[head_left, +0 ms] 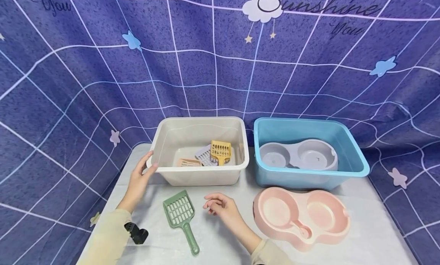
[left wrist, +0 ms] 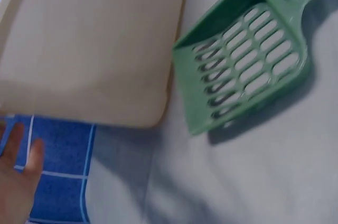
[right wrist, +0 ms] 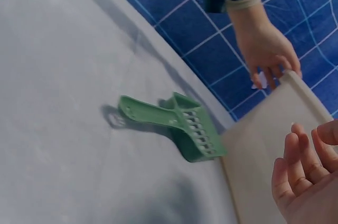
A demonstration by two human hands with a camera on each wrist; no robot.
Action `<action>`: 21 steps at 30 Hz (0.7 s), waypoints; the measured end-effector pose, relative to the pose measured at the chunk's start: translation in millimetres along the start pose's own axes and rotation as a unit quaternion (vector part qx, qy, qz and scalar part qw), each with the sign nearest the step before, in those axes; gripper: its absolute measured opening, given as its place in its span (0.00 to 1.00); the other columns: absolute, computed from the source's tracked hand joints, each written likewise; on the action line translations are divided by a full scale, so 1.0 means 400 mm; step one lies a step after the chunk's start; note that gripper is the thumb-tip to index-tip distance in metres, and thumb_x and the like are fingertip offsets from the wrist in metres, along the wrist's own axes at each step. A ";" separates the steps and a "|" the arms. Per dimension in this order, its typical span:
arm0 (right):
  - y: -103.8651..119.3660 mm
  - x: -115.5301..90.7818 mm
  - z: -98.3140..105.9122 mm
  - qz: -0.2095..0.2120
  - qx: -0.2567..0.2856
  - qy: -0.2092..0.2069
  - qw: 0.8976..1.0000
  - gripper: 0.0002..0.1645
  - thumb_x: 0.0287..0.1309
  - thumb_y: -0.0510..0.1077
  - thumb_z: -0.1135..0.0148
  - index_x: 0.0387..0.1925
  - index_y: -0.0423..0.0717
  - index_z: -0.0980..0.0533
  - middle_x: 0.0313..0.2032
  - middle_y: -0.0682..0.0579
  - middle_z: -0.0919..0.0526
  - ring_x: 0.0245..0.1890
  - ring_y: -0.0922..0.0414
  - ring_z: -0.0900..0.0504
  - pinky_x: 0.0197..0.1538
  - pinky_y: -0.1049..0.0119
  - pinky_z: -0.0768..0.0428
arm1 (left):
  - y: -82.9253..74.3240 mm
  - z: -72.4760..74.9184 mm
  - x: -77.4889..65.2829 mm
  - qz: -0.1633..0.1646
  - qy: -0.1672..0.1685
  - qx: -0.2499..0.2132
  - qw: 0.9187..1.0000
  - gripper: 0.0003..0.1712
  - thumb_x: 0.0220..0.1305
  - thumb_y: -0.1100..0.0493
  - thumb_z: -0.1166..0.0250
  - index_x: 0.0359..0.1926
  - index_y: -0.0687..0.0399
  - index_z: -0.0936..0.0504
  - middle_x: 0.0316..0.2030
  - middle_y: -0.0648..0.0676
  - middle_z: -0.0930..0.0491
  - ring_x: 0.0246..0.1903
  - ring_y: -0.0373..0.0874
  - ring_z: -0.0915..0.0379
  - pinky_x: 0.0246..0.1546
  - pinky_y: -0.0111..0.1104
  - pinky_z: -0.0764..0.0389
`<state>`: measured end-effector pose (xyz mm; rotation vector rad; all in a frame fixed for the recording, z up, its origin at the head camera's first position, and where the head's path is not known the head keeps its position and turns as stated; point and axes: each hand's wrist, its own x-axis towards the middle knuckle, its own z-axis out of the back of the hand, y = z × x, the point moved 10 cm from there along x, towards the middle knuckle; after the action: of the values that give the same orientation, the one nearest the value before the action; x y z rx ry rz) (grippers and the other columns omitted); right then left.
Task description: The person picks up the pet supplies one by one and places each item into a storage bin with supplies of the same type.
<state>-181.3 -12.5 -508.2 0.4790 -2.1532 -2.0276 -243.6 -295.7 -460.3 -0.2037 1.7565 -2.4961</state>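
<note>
My left hand [head_left: 139,181] is at the front left corner of a beige plastic bin [head_left: 199,177], with the fingers along its left side and the thumb near the front rim. Inside the bin lie a yellow litter scoop [head_left: 220,149], a grey scoop [head_left: 205,155] and an orange scoop [head_left: 190,163]. A green litter scoop [head_left: 179,209] rests on the table in front, its handle toward me. Right of this scoop my right hand [head_left: 221,208] hovers with loosely bent fingers, holding nothing. In the right wrist view, the left hand [right wrist: 266,49] reaches the bin's corner.
A blue bin [head_left: 309,177] stands to the right, holding a grey double pet bowl [head_left: 292,152]. Before it sits a pink double pet bowl [head_left: 302,234] on the white-covered table [head_left: 154,253]. A dark blue patterned cloth [head_left: 192,66] hangs behind and at the sides.
</note>
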 end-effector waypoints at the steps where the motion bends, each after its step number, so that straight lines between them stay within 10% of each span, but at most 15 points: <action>1: -0.010 0.000 -0.006 -0.003 0.001 0.003 1.000 0.13 0.65 0.32 0.44 0.49 0.29 0.23 0.36 0.35 0.15 0.29 0.59 0.20 0.34 0.71 0.22 | 0.000 0.002 0.000 -0.004 0.009 0.003 1.000 0.35 0.75 0.51 0.44 0.77 0.47 0.44 0.71 0.60 0.41 0.66 0.51 0.43 0.52 0.21 0.35; 21: -0.107 -0.014 -0.033 -0.035 -0.016 0.007 0.999 0.16 0.60 0.30 0.45 0.49 0.30 0.23 0.36 0.36 0.16 0.30 0.54 0.20 0.29 0.72 0.25 | -0.002 0.027 0.017 -0.028 -0.003 0.048 0.998 0.33 0.71 0.52 0.38 0.73 0.52 0.35 0.66 0.60 0.33 0.48 0.30 0.34 0.43 0.20 0.30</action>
<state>-166.0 -24.9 -549.0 0.5712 -2.1209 -2.0857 -248.4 -306.4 -455.4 -0.2551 1.6450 -2.6088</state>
